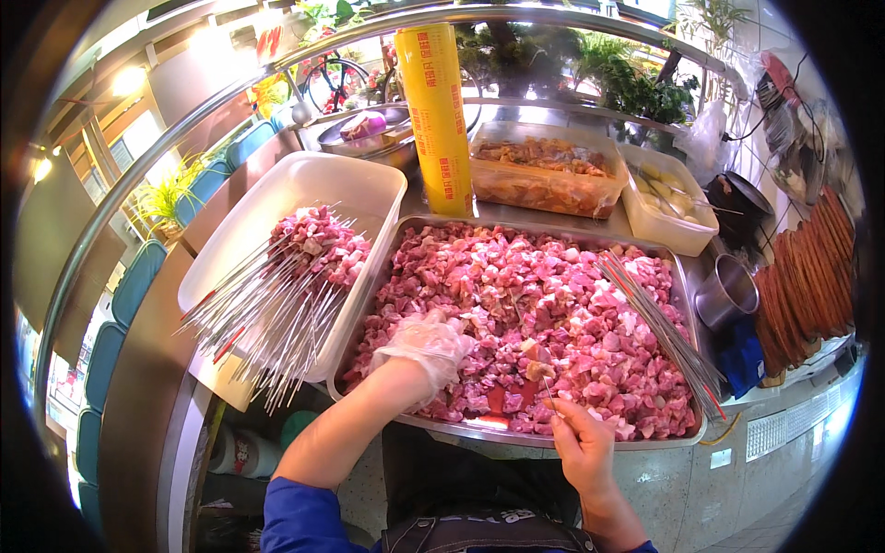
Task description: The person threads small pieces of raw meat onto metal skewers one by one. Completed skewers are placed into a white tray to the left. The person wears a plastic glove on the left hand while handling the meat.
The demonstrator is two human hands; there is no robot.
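Observation:
My left hand [427, 349], in a clear plastic glove, rests in diced raw meat [498, 276] at the left of a wide metal tray [643, 444]. Its fingertips are partly hidden, so I cannot tell whether they grip a piece. Near the front rim, my right hand [584, 435] is bare and holds a thin metal skewer [549, 392] between thumb and fingers. A few meat chunks [537, 359] sit at the skewer's far end. Red liquid [499, 399] shows on the tray bottom between my hands. A bundle of bare metal skewers [657, 325] lies across the tray's right side.
Loaded meat skewers [314, 238] lie in a white plastic tub [238, 207], handles over its near edge. Behind the tray stand a yellow cling-film roll [437, 124], a marinated-meat container [543, 190] and a smaller tub [681, 231]. A metal cup [726, 290] stands right.

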